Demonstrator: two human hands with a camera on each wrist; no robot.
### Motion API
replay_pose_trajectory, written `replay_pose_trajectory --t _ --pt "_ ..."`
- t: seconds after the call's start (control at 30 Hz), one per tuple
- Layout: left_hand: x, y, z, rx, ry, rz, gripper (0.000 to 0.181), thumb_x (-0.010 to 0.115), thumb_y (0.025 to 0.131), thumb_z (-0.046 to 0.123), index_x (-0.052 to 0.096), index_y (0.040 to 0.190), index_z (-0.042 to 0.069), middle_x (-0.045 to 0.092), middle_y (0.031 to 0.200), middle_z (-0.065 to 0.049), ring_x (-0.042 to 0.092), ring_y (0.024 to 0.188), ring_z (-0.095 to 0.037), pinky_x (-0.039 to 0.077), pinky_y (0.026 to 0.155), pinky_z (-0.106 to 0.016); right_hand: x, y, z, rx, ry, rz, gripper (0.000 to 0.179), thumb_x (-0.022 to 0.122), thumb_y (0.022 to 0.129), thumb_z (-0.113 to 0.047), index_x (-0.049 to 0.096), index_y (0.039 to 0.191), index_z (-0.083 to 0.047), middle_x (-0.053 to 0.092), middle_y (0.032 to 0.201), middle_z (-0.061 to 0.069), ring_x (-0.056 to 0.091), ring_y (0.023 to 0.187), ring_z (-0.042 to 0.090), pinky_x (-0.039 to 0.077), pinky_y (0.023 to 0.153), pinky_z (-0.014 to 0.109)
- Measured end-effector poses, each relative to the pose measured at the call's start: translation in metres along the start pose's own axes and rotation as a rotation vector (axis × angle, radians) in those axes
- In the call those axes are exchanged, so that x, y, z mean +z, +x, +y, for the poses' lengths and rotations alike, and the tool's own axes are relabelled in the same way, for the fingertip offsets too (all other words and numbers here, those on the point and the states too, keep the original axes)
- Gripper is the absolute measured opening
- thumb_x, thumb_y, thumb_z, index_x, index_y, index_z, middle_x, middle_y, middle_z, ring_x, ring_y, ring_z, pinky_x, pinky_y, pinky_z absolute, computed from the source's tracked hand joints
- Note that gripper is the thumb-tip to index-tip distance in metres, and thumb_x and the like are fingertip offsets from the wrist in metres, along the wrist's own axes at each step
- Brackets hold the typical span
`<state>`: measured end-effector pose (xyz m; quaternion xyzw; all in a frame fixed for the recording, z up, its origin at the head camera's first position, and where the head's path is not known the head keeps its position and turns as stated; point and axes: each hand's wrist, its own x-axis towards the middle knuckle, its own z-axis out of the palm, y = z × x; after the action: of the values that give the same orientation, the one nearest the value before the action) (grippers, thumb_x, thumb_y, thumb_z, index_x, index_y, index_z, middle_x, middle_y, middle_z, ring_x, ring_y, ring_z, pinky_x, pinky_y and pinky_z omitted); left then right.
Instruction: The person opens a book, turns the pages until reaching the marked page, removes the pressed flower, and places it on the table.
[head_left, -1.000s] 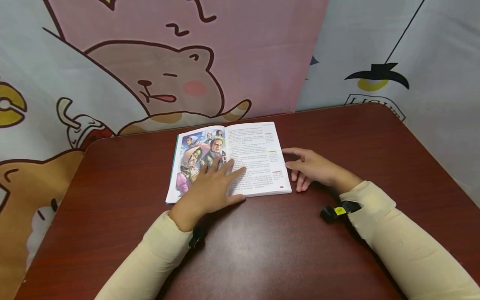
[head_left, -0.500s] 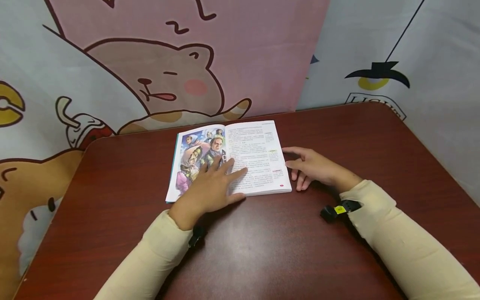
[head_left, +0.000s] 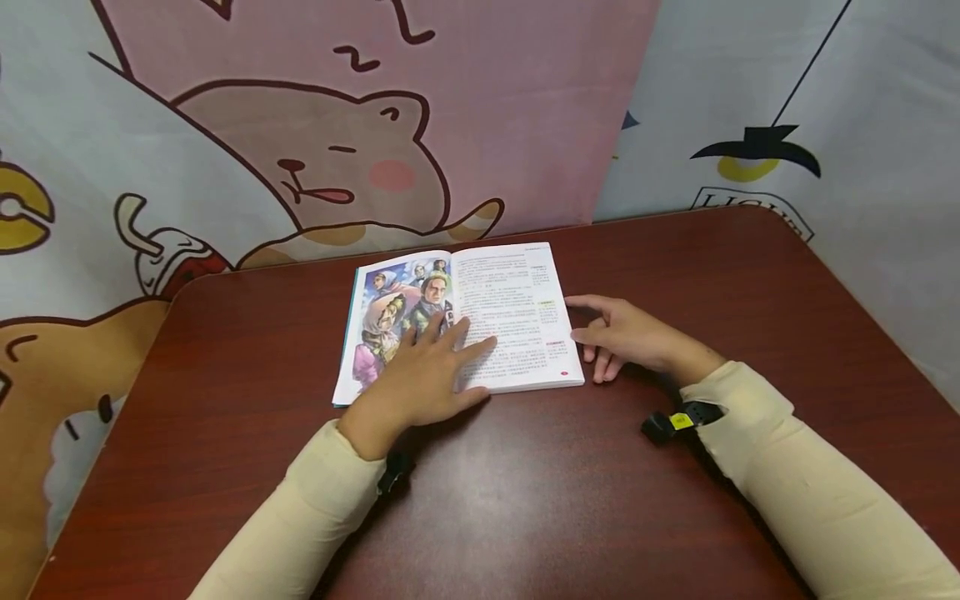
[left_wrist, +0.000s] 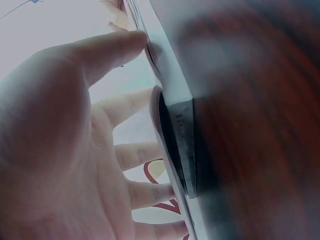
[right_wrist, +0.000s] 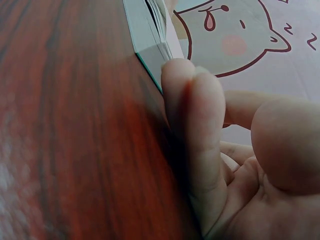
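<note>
An open book (head_left: 510, 287) lies on the table, with a colour picture of several people on its left page and printed text on its right. My left hand (head_left: 420, 379) rests across the lower middle of the book, fingers spread over both pages. Its thumb lies along the bottom edge, as the left wrist view shows, near the page block (left_wrist: 165, 65). At the book's right edge is my right hand (head_left: 626, 337); index finger and thumb reach the page edge, apart from each other. The other fingers bend loosely down beside the book (right_wrist: 150, 55).
The dark red-brown wooden table (head_left: 510, 500) extends around the book, with rounded far corners. Behind it hangs a cloth (head_left: 540, 108) printed with cartoon animals. A black wrist camera (head_left: 660, 427) sits under the right sleeve cuff.
</note>
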<state>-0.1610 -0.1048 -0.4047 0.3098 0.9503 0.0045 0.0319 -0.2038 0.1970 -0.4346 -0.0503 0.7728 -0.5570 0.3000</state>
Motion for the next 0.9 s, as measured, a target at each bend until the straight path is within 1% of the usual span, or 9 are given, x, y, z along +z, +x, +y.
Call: replay_pose_trajectory --t 0.27,0.4,0.5,0.73,0.9 --pt "0.0002 -0.0001 -0.0008 0.005 -0.001 -0.003 0.063 0.047 0.084 0.061 0.032 0.141 0.04 0.034 0.148 -0.008 0.026 0.135 -0.042 0.028 0.1 -0.064 -0.0003 0.0002 0.0008 -0.004 -0.005 0.0 0.062 0.056 0.091 -0.021 0.024 0.144 -0.025 0.055 0.07 0.015 0.064 0.051 0.03 0.052 0.05 0.047" --pt "0.0 -0.0001 -0.0005 -0.001 -0.014 -0.02 0.062 0.046 0.085 0.061 0.031 0.141 0.04 0.032 0.149 -0.008 0.024 0.136 -0.042 0.027 0.101 -0.064 -0.0006 0.0008 0.0018 -0.005 -0.005 -0.006 0.061 0.055 0.092 -0.02 0.024 0.144 -0.025 0.055 0.07 0.015 0.064 0.051 0.03 0.052 0.051 0.048" --pt "0.0003 -0.0002 -0.0004 -0.006 -0.021 -0.032 0.062 0.046 0.085 0.06 0.03 0.142 0.04 0.03 0.15 -0.007 0.023 0.137 -0.042 0.026 0.101 -0.064 -0.0004 0.0006 0.0016 0.0 -0.009 -0.006 0.06 0.054 0.092 -0.02 0.024 0.145 -0.024 0.055 0.07 0.015 0.064 0.051 0.03 0.052 0.051 0.048" --pt "0.0012 0.0007 -0.0005 0.0 -0.029 -0.025 0.061 0.046 0.086 0.059 0.031 0.141 0.04 0.03 0.15 -0.006 0.023 0.136 -0.043 0.025 0.101 -0.065 0.0005 -0.0018 -0.0015 0.012 -0.028 0.005 0.059 0.053 0.093 -0.02 0.024 0.145 -0.024 0.055 0.071 0.015 0.064 0.053 0.032 0.053 0.051 0.047" --pt "0.0002 0.0008 -0.0005 -0.002 -0.031 -0.034 0.06 0.046 0.086 0.058 0.031 0.141 0.04 0.03 0.15 -0.006 0.022 0.136 -0.044 0.024 0.102 -0.065 0.0002 -0.002 -0.0024 0.032 -0.023 0.009 0.057 0.051 0.094 -0.021 0.025 0.144 -0.026 0.055 0.072 0.016 0.064 0.053 0.032 0.053 0.052 0.047"
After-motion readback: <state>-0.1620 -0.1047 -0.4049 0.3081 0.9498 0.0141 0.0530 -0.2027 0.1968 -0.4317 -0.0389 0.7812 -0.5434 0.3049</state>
